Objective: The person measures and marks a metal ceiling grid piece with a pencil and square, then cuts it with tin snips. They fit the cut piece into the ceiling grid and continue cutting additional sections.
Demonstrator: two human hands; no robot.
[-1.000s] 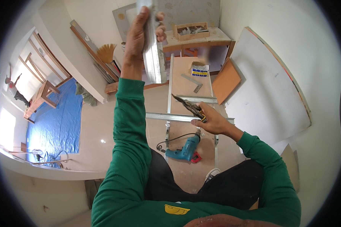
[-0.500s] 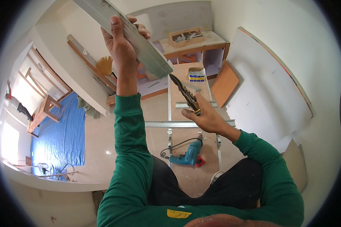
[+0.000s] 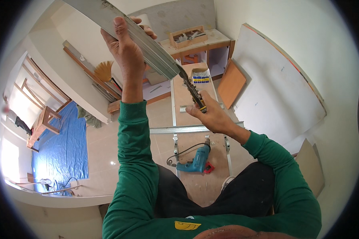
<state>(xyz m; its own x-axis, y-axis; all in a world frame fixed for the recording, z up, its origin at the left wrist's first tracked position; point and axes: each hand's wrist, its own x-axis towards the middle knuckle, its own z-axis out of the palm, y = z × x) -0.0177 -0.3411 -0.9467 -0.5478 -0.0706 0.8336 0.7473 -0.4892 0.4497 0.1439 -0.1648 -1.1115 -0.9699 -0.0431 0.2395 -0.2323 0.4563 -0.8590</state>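
Note:
A long galvanised metal channel (image 3: pixel 153 51) slants down from the upper left, held up in front of me. My left hand (image 3: pixel 128 49) is wrapped round it, thumb on the near face and fingertips showing past the far edge. Tin snips (image 3: pixel 190 87) with dark blades and yellow on the handles are in my right hand (image 3: pixel 212 115). Their jaws touch the lower right end of the channel at its corner. Whether the blades are closed on the metal I cannot make out.
Below lies a metal-railed board with a teal corded drill (image 3: pixel 195 159), a red tape measure (image 3: pixel 208 167) and a metal profile (image 3: pixel 179 130) across it. Beyond are a small box (image 3: pixel 200 76), a wooden tray (image 3: pixel 188 36) on a cabinet, and a large white panel (image 3: pixel 277 83) at right.
The snips have moved up and left with my right hand, and their jaws now meet the channel's end. The channel has shifted slightly left; the whole view has shifted a little.

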